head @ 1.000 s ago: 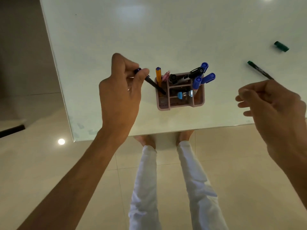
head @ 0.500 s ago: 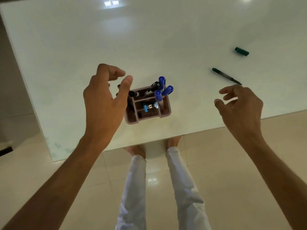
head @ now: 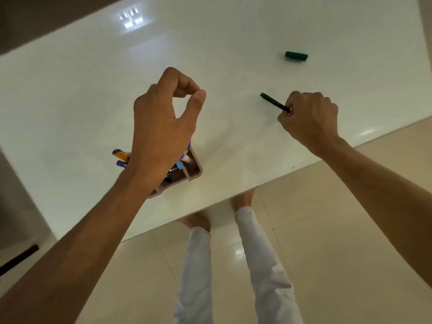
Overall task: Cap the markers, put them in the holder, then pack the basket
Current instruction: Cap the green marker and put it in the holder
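item: green marker [head: 274, 104], uncapped, on counter [head: 93, 90]; our right hand [head: 308, 118] clamped on its near end, axis running up-left. green cap [head: 296, 56] lies beyond, nearer right. left hand [head: 163, 127] empty, fingers loosely curled, over holder [head: 192, 170].

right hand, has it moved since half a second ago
Yes. The right hand has reached forward to the green marker lying on the table and now closes on its near end; earlier it hovered short of the marker, fingers open.
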